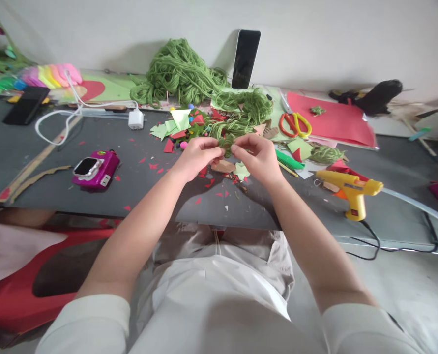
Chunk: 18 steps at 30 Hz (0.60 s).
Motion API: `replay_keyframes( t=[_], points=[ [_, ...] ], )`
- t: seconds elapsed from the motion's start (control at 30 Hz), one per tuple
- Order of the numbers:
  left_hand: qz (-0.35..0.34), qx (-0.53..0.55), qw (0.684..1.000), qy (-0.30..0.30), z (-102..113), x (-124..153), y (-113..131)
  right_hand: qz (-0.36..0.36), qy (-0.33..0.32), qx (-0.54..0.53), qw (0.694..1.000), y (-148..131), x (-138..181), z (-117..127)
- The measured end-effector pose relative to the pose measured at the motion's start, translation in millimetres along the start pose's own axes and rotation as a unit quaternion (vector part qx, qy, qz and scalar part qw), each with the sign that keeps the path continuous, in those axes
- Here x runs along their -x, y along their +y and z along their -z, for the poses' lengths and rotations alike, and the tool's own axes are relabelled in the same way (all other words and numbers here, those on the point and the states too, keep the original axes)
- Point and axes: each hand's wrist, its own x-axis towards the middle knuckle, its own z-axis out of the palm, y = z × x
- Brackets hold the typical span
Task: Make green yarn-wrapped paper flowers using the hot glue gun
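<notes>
My left hand (203, 153) and my right hand (254, 153) face each other over the middle of the table, fingertips pinched. Between them is a small bit of green yarn (226, 142), gripped from both sides; its exact shape is hard to make out. Just behind lie loose strands of green yarn (253, 105) and a large yarn heap (182, 71). Scraps of light green paper (174, 123) and red paper lie left of the yarn. Below my fingers are a brown cardboard piece (223, 166) and a pale green paper flower shape (241, 170).
At right lie a yellow glue gun (351, 187) with its cord, scissors (295, 125), a green comb-like item (289, 160) and red paper sheets (336, 118). A phone (246, 59) leans on the wall. Left are a white charger (135, 119), a purple box (96, 169) and a black phone (26, 105).
</notes>
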Motion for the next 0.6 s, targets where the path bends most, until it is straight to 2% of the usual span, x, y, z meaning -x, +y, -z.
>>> replay_keyframes(
  t=[0.33,0.6],
  points=[
    [0.012,-0.029,0.999,-0.017,0.6,1.3,0.5,0.035,-0.008,0.025,0.999,3.8,1.4,1.6],
    [0.001,-0.057,0.998,-0.004,3.3,-1.9,-3.7,-0.002,-0.039,0.010,0.999,1.1,-0.2,3.1]
  ],
)
